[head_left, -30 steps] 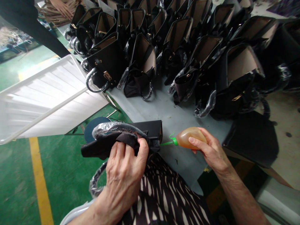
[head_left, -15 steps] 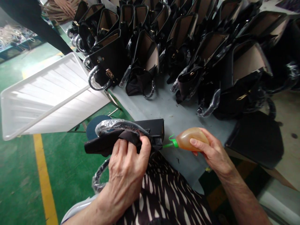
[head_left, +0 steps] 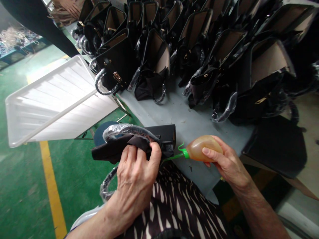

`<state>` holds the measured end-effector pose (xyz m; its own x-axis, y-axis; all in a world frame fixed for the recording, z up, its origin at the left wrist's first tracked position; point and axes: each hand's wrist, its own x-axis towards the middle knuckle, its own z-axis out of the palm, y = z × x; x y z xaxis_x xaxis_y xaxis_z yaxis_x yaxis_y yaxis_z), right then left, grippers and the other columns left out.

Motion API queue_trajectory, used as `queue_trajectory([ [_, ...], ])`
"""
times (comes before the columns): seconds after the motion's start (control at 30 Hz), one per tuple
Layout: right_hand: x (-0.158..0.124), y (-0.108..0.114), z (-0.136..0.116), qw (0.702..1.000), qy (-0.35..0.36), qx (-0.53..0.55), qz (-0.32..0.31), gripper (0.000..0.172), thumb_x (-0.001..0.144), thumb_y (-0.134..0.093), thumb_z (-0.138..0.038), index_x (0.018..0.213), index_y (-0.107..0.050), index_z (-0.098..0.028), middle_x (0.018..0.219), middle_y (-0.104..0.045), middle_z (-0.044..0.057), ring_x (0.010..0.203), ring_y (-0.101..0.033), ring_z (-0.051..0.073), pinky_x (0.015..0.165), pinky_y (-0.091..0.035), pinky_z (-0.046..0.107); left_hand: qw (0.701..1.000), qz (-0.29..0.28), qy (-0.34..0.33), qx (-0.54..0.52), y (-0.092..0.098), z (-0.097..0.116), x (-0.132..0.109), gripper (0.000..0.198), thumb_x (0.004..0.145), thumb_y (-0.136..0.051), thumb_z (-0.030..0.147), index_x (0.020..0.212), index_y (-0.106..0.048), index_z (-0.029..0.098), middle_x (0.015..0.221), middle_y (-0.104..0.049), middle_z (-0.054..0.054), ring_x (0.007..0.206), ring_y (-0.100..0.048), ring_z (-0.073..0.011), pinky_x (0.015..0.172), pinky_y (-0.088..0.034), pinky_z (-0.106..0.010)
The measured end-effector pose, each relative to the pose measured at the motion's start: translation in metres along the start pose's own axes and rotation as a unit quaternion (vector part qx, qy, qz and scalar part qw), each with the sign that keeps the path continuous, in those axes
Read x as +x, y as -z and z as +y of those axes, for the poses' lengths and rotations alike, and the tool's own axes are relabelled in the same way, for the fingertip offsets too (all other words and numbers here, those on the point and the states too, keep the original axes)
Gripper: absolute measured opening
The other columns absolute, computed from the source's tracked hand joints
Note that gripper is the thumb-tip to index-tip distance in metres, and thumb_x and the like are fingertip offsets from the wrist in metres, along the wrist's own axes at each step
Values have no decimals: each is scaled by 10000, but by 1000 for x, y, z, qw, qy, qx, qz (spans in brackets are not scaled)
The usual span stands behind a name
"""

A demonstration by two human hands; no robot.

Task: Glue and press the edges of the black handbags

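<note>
My left hand [head_left: 137, 172] is closed on the dark fabric of a black handbag [head_left: 164, 132], which lies on its side in front of me. Clear plastic wraps the bag's upper handle [head_left: 127, 130]; a second wrapped handle [head_left: 107, 186] hangs below. In my right hand [head_left: 226, 162] is a squeeze bottle [head_left: 204, 148] of amber liquid, held level, with a green cap. Its thin green nozzle [head_left: 174, 157] points left to the bag's near end, just beside my left fingers. The very tip is hard to make out.
Many black handbags [head_left: 154, 53] with tan insides stand on the grey table [head_left: 174, 109]. At left is a white ribbed tray [head_left: 54, 99]. A dark flat piece [head_left: 276, 149] lies at right. Another person's hand [head_left: 69, 7] shows at the far upper left.
The green nozzle has shifted left and lower along the bag's end, with more of it showing. The view has moved slightly. Both hands keep their holds.
</note>
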<state>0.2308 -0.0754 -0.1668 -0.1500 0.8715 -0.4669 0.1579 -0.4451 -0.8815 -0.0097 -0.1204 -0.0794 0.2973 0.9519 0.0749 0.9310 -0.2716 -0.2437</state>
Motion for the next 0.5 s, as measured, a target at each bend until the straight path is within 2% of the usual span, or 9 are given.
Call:
queue_trajectory([
  [0.5,-4,-4,3,997,-15,66,-23,245,770,-642,-375,955,-576,-228,741,-563,-9,567,-490,132,452,-399,234,1000,-8,4,-4,-1,-3,0,354,771,-523,145,1124,-548,132,717,-542,-74,710,-478,-231,673,-432,-345],
])
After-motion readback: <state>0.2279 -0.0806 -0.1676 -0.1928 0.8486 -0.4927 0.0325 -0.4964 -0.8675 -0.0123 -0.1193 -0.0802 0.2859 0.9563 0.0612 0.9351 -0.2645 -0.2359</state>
